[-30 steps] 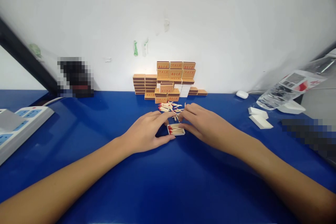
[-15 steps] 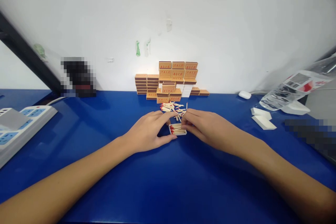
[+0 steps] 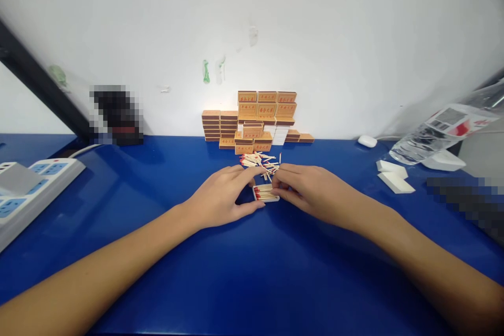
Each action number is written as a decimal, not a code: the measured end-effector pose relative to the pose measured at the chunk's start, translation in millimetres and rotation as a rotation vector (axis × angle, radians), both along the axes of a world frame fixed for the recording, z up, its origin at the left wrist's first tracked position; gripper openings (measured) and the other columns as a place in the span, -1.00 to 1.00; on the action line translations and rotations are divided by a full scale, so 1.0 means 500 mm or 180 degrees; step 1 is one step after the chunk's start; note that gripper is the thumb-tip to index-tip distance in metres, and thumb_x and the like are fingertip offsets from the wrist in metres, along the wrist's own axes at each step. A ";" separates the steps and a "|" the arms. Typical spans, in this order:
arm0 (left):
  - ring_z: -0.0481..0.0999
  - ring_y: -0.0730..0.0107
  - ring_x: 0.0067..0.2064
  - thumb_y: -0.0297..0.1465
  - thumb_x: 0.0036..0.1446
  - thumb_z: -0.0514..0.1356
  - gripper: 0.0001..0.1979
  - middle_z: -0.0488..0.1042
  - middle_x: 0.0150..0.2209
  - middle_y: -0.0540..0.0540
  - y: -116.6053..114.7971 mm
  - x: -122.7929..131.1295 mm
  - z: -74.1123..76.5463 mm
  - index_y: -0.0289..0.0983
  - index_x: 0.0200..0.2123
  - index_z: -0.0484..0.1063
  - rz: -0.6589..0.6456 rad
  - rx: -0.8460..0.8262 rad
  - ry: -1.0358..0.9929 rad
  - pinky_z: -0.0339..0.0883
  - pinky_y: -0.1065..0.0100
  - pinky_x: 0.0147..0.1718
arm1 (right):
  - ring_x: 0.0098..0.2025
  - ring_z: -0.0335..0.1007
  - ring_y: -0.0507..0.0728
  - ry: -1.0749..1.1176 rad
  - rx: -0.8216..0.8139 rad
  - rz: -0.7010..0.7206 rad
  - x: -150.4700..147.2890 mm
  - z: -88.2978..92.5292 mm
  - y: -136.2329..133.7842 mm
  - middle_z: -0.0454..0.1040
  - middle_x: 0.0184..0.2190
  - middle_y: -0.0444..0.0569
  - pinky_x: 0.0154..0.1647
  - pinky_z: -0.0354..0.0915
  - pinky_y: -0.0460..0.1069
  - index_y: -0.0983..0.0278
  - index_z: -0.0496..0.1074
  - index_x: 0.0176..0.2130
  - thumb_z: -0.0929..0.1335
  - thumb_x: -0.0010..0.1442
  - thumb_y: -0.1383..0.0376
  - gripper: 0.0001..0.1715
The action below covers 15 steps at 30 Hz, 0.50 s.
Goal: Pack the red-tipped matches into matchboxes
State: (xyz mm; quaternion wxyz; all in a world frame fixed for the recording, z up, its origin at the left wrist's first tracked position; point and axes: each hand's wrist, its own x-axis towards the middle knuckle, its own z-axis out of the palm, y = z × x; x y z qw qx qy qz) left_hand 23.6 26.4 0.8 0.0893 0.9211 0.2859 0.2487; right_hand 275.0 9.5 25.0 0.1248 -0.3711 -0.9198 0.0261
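Observation:
A small white matchbox tray (image 3: 270, 201) lies on the blue table with several red-tipped matches inside it. My left hand (image 3: 220, 197) curves round the tray's left end, thumb at the near side and fingers at the far side. At the right end, my right hand (image 3: 301, 186) has its fingers pinched together. One match (image 3: 280, 158) sticks up from the right fingertips; the fingers hide its lower part. Just beyond the tray is a loose heap of matches (image 3: 252, 160).
Stacked matchboxes (image 3: 265, 110) stand against the wall behind the heap. On the left lie a power strip (image 3: 43, 189) and a blurred dark object (image 3: 118, 115). To the right are a tilted plastic bottle (image 3: 429, 134), white pieces (image 3: 396, 182) and a small white case (image 3: 367, 141).
Almost nothing differs. Both hands keep their places at the tray, and the view has shifted very slightly.

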 end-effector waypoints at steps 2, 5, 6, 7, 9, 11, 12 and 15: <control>0.62 0.11 -0.02 -0.21 0.27 0.37 -0.39 0.61 -0.10 -0.09 -0.001 0.000 0.002 -0.20 0.28 0.26 -0.0001 -0.0005 0.0016 0.52 0.07 0.03 | -0.29 0.48 0.12 0.0032 -0.0098 0.0043 0.001 0.000 0.001 0.58 -0.20 0.00 -0.30 0.28 0.00 0.24 0.42 -0.23 0.31 0.43 0.36 -0.86; 0.62 0.10 -0.01 -0.21 0.28 0.36 -0.40 0.61 -0.10 -0.10 -0.003 0.000 0.003 -0.19 0.29 0.25 0.0001 -0.0003 0.0023 0.51 0.06 0.04 | -0.28 0.48 0.12 0.0073 -0.0210 0.0051 -0.001 -0.002 0.001 0.57 -0.21 -0.01 -0.28 0.29 0.00 0.24 0.43 -0.23 0.29 0.44 0.36 -0.84; 0.61 0.10 0.00 -0.20 0.28 0.35 -0.40 0.61 -0.08 -0.10 -0.003 0.000 0.003 -0.19 0.29 0.25 0.0001 -0.0007 0.0018 0.50 0.06 0.05 | -0.28 0.48 0.12 0.0132 -0.0215 0.0032 -0.002 -0.003 0.000 0.57 -0.22 -0.01 -0.28 0.29 -0.01 0.24 0.43 -0.22 0.29 0.45 0.36 -0.84; 0.61 0.10 0.01 -0.19 0.29 0.34 -0.41 0.61 -0.07 -0.11 -0.003 0.000 0.002 -0.18 0.29 0.26 -0.0003 -0.0009 0.0010 0.50 0.06 0.05 | -0.29 0.47 0.12 0.0204 -0.0202 0.0001 -0.004 -0.004 -0.001 0.57 -0.22 -0.01 -0.29 0.29 -0.01 0.24 0.43 -0.21 0.29 0.45 0.35 -0.85; 0.61 0.09 0.02 -0.18 0.30 0.33 -0.42 0.61 -0.06 -0.12 -0.002 -0.001 0.000 -0.17 0.29 0.26 -0.0016 -0.0005 -0.0005 0.51 0.06 0.04 | -0.29 0.47 0.12 0.0320 -0.0170 -0.0058 -0.007 -0.008 -0.002 0.57 -0.21 -0.01 -0.30 0.28 -0.01 0.24 0.43 -0.17 0.31 0.45 0.32 -0.89; 0.61 0.10 0.01 -0.17 0.30 0.32 -0.43 0.61 -0.06 -0.12 -0.001 -0.001 -0.001 -0.17 0.28 0.27 -0.0015 0.0005 0.0004 0.51 0.06 0.03 | -0.29 0.47 0.12 0.0349 -0.0172 -0.0075 -0.008 -0.011 -0.002 0.57 -0.19 0.00 -0.30 0.29 0.00 0.24 0.42 -0.15 0.32 0.45 0.30 -0.91; 0.61 0.10 0.00 -0.18 0.30 0.32 -0.43 0.61 -0.06 -0.11 0.000 -0.001 -0.001 -0.18 0.28 0.27 -0.0012 0.0006 0.0021 0.51 0.06 0.02 | -0.28 0.47 0.12 0.0338 -0.0182 -0.0061 -0.009 -0.012 -0.002 0.57 -0.19 0.00 -0.29 0.30 0.00 0.24 0.42 -0.15 0.32 0.45 0.30 -0.91; 0.61 0.10 0.00 -0.20 0.29 0.34 -0.42 0.61 -0.07 -0.12 0.000 0.000 -0.001 -0.20 0.28 0.27 -0.0016 0.0025 0.0029 0.50 0.06 0.04 | -0.24 0.48 0.13 0.0316 -0.0215 -0.0011 -0.006 -0.013 0.001 0.55 -0.18 0.00 -0.24 0.32 0.01 0.25 0.44 -0.17 0.31 0.45 0.34 -0.88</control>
